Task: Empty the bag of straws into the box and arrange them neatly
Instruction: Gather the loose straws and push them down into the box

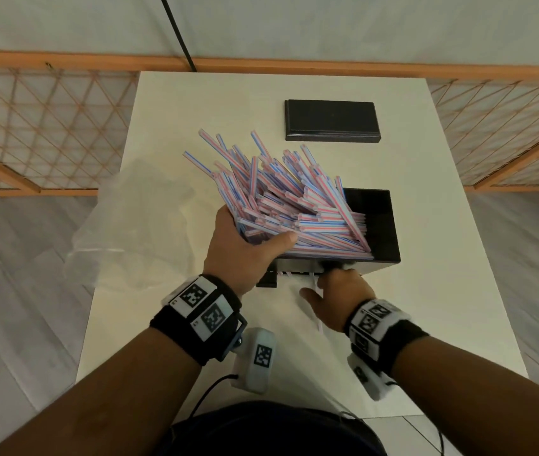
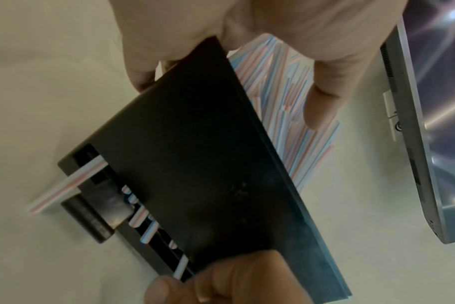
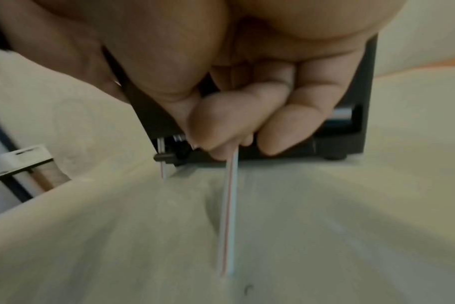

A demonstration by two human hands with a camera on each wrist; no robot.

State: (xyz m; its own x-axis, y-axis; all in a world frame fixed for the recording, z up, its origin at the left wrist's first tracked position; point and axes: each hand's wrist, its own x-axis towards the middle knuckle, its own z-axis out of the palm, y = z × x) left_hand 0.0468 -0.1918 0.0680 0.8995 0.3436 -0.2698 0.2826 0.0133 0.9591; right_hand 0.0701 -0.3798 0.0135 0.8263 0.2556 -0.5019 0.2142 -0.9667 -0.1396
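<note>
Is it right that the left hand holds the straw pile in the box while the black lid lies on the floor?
Not quite. The left hand does hold the straws in the box, but the head view shows the lid lying on the table, beyond the box, not on the floor.

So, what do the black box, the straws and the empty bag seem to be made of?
The black box: probably rigid plastic, matte, with flat thin walls.
The straws: thin plastic or paper, with red and blue stripes; I cannot tell which.
The empty bag: clear soft plastic film, crumpled and see-through.
</note>
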